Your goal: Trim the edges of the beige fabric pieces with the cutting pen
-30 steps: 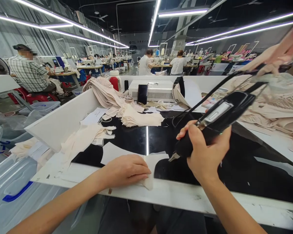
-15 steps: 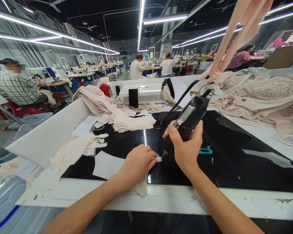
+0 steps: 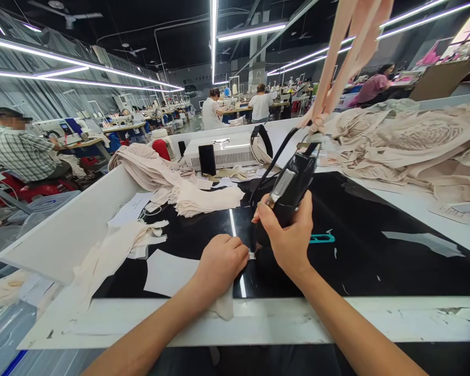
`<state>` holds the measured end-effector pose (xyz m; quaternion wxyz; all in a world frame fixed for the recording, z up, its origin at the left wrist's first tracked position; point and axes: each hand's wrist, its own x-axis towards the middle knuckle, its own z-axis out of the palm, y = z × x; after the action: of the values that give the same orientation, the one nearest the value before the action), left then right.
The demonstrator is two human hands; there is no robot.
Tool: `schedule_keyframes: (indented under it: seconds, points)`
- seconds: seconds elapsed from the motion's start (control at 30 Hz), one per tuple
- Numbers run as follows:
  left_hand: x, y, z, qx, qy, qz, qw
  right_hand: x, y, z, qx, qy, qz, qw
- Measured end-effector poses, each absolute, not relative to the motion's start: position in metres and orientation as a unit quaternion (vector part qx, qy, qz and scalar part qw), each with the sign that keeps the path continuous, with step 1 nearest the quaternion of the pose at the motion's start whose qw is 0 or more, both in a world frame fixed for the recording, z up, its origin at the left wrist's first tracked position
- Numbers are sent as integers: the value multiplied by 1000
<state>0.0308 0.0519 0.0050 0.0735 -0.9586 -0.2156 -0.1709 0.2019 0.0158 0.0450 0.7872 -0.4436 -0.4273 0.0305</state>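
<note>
R hand [image 3: 292,240] grips black tool [image 3: 288,190]; L hand [image 3: 221,261] pins fabric piece [image 3: 224,305].

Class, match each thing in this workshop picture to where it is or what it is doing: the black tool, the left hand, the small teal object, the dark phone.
Things
1. black tool
2. left hand
3. small teal object
4. dark phone

Places
A. standing in front of the white box
B. held in the right hand
C. lying on the black tabletop
D. pressing on a pale fabric piece

Pairs: 1-B, 2-D, 3-C, 4-A
</note>
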Motion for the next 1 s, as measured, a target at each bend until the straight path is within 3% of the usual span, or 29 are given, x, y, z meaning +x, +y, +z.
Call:
schedule_keyframes:
  seconds: [0.3,1.0]
  points:
    - [26,52,-4,-945,-176,-268,68,200,16,48,-456,-412,43,788]
    - [26,50,-10,-943,-150,-278,107,204,18,48,-443,-414,40,794]
